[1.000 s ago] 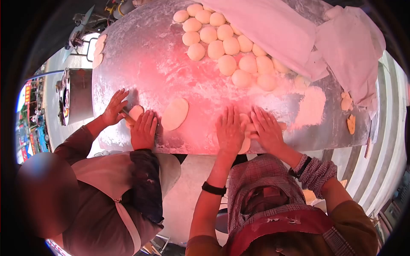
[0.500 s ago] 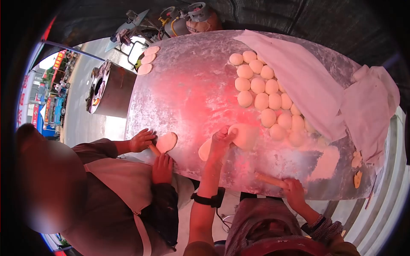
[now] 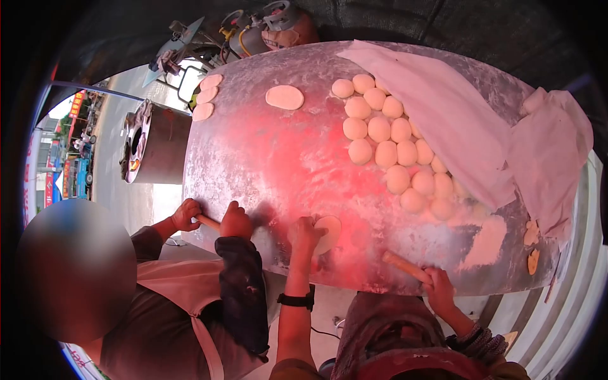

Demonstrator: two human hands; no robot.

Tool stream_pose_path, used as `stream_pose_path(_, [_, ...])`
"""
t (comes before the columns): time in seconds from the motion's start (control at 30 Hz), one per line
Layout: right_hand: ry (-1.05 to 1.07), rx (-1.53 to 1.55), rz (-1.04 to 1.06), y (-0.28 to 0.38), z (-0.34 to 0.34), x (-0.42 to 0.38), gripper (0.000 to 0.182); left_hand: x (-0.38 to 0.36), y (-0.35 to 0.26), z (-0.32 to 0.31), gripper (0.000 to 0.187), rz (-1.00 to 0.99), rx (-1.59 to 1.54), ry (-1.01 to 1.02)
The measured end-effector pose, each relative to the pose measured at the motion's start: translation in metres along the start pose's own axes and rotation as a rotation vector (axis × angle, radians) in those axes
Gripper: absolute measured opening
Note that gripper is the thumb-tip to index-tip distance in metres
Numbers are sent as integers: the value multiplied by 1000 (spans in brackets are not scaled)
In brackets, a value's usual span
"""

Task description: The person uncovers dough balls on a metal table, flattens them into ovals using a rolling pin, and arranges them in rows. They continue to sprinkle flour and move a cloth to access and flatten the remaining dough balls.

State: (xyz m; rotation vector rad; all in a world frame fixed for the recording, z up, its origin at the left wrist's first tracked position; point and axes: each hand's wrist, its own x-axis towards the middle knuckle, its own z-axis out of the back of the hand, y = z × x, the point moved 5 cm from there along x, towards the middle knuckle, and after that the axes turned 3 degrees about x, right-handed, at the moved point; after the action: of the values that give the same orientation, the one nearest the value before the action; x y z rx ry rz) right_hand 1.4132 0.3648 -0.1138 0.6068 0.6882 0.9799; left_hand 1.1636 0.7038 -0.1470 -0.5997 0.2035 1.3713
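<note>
My left hand (image 3: 304,235) is closed at the edge of a flat, oval dough piece (image 3: 327,234) near the front of the floured metal table (image 3: 266,152). At the front right, my right hand (image 3: 438,286) grips one end of a wooden rolling pin (image 3: 406,266), whose other end points up and left over the table. Rows of round dough balls (image 3: 379,129) lie beyond, partly under a pale cloth (image 3: 443,114). Another flattened dough piece (image 3: 284,97) lies near the far edge.
A co-worker at the left holds a second rolling pin (image 3: 208,221) in both hands. Three flat pieces (image 3: 206,95) lie at the far left. A metal drum (image 3: 158,142) stands beyond the table's left side. Dough scraps (image 3: 532,261) lie at the right.
My left hand has moved left and slightly down, and the dough by it now lies flat. A flat piece now lies near the far edge, and none is in front of the co-worker.
</note>
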Motion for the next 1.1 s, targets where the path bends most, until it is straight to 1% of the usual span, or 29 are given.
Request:
stream_pose_path(0.03, [-8, -3, -8, 0, 0, 0, 35, 1, -3, -4, 37, -85, 42, 122])
stream_pose_path(0.07, [-8, 9, -13, 0, -1, 1, 35, 7, 3, -8, 37, -97, 42, 128])
stream_pose_path(0.13, [-19, 11, -25, 2, 2, 5, 35, 26, 15, -16, 25, -144, -650, 135])
stream_pose_path(0.2, [4, 50, -52, 5, 3, 4, 37, 42, 10, 19, 20, -51, -1097, 48])
stream_pose_path(0.23, [-2, 45, -56, 3, 4, 4, 37, 59, 13, 34, 21, -76, -1184, -131])
stream_pose_path(0.27, [11, 40, -61, 2, 3, 4, 36, 77, 18, 44, 32, -87, -1153, -328])
stream_pose_path(0.3, [23, 35, -67, 0, 3, 2, 36, 91, 5, 44, 32, -91, -1156, -319])
stream_pose_path(0.37, [25, 34, -94, 2, 6, 0, 36, 92, -31, 64, 47, -239, -335, -949])
stream_pose_path(0.43, [23, 28, -126, 2, 7, -5, 36, 107, -82, 30, 60, -384, -629, -517])
stream_pose_path(0.5, [8, 57, -165, -1, 9, -14, 35, 115, -133, -4, 62, -408, -634, -455])
stream_pose_path(0.53, [-2, 46, -177, -3, 10, -18, 35, 115, -153, -22, 62, -416, -647, -442])
stream_pose_path(0.6, [-35, 66, -139, -5, 14, -29, 35, 98, -180, -39, 60, -436, -409, -676])
stream_pose_path(0.63, [-36, 64, -149, -6, 16, -32, 35, 91, -180, -46, 60, -439, -411, -666])
stream_pose_path(0.7, [-19, 54, -187, -8, 20, -42, 35, 56, -177, -58, 58, -470, -436, -383])
stream_pose_path(0.73, [-14, 64, -195, -11, 20, -49, 35, 33, -168, -56, 58, -467, -425, -375])
stream_pose_path(0.8, [-43, 130, -168, -17, 21, -51, 37, 2, -158, -46, 60, -553, -257, -404])
stream_pose_path(0.83, [-34, 143, -177, -19, 18, -56, 37, -6, -153, -57, 60, -548, -243, -393])
stream_pose_path(0.9, [26, 173, -211, -29, 19, -56, 38, -29, -164, -87, 57, -835, -154, -534])
stream_pose_path(0.93, [25, 174, -207, -28, 22, -53, 38, -39, -162, -102, 57, -836, -152, -538])
stream_pose_path(1.0, [32, 194, -188, -24, 29, -59, 38, -75, -161, -131, 52, -963, -145, -431])
stream_pose_path(1.03, [37, 190, -183, -27, 34, -63, 38, -75, -156, -130, 52, -957, -147, -436])
stream_pose_path(1.1, [49, 188, -203, -36, 41, -67, 39, -66, -140, -103, 47, -648, -159, -596])
